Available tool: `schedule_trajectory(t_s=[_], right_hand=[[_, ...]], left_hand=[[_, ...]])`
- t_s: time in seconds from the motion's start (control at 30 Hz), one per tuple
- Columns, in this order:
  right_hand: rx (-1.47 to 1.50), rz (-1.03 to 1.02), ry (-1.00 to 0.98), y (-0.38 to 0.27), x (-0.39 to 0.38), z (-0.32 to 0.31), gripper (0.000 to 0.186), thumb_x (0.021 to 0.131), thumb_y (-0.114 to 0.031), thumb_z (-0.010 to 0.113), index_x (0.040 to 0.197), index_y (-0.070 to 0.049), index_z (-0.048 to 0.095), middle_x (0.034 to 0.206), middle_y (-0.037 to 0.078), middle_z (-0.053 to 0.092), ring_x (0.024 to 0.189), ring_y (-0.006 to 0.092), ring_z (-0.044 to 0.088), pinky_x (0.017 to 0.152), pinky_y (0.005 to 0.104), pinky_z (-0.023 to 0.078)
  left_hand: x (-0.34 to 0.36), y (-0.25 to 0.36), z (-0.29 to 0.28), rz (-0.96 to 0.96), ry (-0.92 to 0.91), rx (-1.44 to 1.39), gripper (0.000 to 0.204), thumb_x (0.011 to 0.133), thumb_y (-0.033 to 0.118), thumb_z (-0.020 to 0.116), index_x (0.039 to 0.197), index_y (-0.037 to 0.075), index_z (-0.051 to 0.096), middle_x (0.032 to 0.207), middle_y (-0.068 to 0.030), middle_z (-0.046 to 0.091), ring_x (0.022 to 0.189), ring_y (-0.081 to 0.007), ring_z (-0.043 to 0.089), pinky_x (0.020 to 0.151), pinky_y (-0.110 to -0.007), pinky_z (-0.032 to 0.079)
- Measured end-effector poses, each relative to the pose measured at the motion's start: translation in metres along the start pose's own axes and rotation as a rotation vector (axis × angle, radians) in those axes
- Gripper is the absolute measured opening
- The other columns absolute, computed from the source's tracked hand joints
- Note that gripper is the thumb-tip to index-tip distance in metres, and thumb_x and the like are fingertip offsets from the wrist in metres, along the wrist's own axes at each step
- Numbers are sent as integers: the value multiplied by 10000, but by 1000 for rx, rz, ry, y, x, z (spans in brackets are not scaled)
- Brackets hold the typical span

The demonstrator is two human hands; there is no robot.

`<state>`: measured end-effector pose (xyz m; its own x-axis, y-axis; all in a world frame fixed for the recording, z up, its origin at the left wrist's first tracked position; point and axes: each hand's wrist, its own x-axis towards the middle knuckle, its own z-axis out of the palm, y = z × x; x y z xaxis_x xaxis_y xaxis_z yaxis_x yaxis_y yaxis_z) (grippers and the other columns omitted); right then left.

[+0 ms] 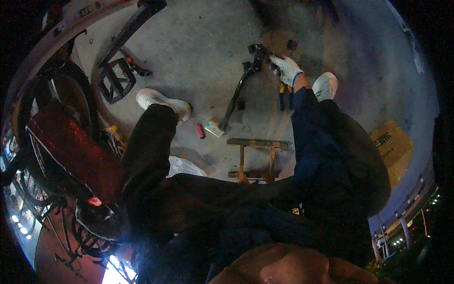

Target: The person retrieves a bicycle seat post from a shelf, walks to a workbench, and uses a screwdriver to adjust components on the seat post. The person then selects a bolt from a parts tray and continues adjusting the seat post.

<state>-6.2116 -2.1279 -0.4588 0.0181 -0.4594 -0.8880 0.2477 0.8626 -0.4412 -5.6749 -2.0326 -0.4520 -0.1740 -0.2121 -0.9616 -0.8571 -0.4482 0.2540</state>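
Note:
My right hand [285, 70], in a white glove with a blue cuff, reaches down near my right shoe. Its fingers are bent together beside the upper end of a black bicycle kickstand [240, 90]; what they pinch, if anything, is too dark to make out. The kickstand lies slanted on the floor, its lower end by a small pale packet [213, 128]. Just below the glove are pliers [285, 96] with yellow and dark handles, partly hidden by my sleeve. My left hand does not show.
A low wooden stool [257, 142] stands between my legs. A red lighter-like piece [201, 131] and a white plastic bag [186, 166] lie near my left leg. Leftward are a black pedal [116, 80] and a bicycle tyre [84, 90]. Flattened cardboard [395, 154] is at the right.

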Motion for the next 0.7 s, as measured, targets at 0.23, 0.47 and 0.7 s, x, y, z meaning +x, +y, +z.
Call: schedule_trajectory(t_s=[0.23, 0.47, 0.7], right_hand=[[-176, -29, 298, 0, -21, -10, 255, 1015, -284, 702, 983, -31, 708, 757, 52, 678, 598, 164, 595, 480, 356, 414], [-1218, -469, -25, -83, -109, 25, 463, 890, -392, 761, 1089, 26, 762, 948, 160, 773, 846, 286, 725, 781, 409, 550], [-1720, -797, -119, -163, -289, 58, 629, 903, -426, 695, 1360, 4, 646, 1284, 263, 691, 1200, 411, 659, 1033, 439, 514]], left_hand=[[-153, -8, 4, 106, 730, -528, 455, 930, 360, 645, 1209, 1, 668, 1192, -175, 686, 1013, -313, 671, 896, -459, 545], [-311, -88, 35, 337, 1401, -867, 473, 929, 361, 622, 1221, -8, 664, 1238, -197, 679, 1056, -331, 673, 930, -473, 551], [-325, -112, 42, 777, 1477, -1695, 481, 919, 387, 615, 1216, 15, 674, 1267, -201, 675, 1131, -341, 654, 977, -479, 542]])
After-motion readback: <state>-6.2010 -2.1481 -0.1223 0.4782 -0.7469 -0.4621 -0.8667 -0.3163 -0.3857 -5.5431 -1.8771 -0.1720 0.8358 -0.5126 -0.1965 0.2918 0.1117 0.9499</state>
